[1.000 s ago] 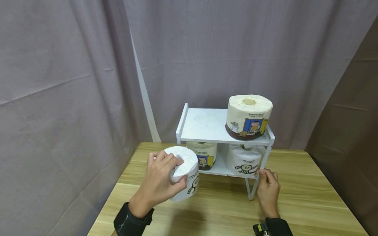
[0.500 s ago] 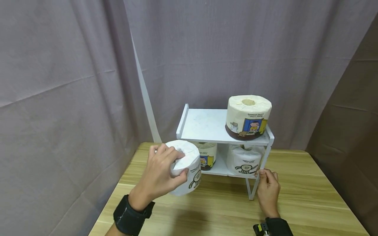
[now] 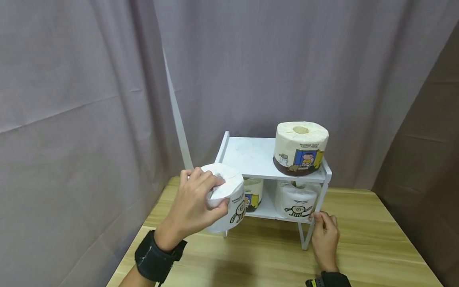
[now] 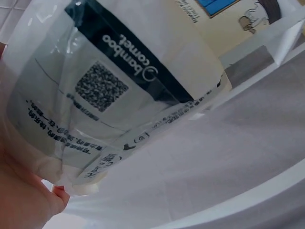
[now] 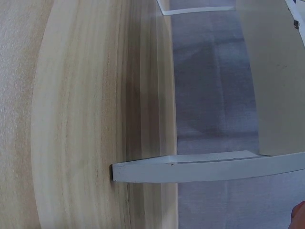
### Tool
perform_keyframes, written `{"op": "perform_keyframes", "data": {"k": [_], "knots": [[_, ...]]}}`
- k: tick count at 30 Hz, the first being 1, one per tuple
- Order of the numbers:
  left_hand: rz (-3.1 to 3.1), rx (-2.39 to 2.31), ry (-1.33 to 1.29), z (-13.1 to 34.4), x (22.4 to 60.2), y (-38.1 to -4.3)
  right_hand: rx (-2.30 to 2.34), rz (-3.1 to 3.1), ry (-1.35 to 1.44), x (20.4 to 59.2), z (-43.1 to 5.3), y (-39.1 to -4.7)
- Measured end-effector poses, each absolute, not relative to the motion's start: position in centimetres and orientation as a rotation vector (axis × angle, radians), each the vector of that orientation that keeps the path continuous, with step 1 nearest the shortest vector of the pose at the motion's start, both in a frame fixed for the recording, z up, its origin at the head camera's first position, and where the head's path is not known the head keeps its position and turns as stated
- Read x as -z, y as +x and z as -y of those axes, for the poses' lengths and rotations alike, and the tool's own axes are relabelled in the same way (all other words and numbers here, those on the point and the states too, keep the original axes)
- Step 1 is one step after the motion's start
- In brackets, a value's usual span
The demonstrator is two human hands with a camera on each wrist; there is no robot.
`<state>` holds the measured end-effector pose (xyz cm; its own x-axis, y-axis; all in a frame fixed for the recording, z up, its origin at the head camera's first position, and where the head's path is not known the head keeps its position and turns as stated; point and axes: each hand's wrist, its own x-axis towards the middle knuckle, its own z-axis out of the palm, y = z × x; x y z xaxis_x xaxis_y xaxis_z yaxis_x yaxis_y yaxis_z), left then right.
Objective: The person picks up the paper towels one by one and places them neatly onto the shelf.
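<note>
My left hand grips a white wrapped toilet roll by its top, fingertips in the core hole and thumb on the near side. The roll hangs in front of the left part of a white two-tier shelf. Printed wrapping with a QR code fills much of the left wrist view. At the shelf's front right leg, my right hand pinches the frame beside the lower tier. Only a bit of that hand shows at the edge of the right wrist view.
On the top tier, at the right, stands a cream toilet roll with a cartoon print. Below are a white roll at right and another cream roll, partly hidden by the held one. Curtains hang behind the wooden table.
My left hand has raised the white toilet roll slightly and brought it a little right, covering more of the lower cream roll. The right hand keeps its grip on the leg; the head view has tilted slightly.
</note>
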<state>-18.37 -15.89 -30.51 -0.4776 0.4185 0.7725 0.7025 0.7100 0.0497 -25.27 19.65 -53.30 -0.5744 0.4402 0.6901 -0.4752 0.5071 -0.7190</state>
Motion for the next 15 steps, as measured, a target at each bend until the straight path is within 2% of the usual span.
{"op": "perform_keyframes", "data": {"k": [15], "knots": [[2.151,0.483,-0.844,14.7,28.5,-18.8,-1.219,1.797,0.045,53.6,-19.6,-25.1]]}}
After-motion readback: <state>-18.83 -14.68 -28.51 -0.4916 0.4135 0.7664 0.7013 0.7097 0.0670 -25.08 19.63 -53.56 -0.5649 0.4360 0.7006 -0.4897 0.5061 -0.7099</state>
